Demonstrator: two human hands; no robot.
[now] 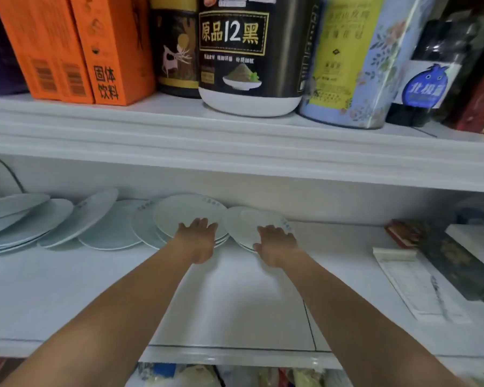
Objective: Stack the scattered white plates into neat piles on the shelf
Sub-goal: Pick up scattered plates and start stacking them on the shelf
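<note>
Several pale white plates lie along the back of the white shelf (235,303). A small pile (185,213) sits at the middle, and my left hand (197,241) rests on its front rim with fingers spread. Just right of it lies a smaller pile (249,219); my right hand (277,244) grips its front edge. More plates (95,213) lean overlapping to the left, and another loose heap (17,216) lies at the far left.
Papers with a pen (414,280) and dark boxes (456,255) occupy the shelf's right end. The upper shelf board (235,152) hangs low over the plates, carrying orange cartons (76,48), a black tub (249,57) and tins.
</note>
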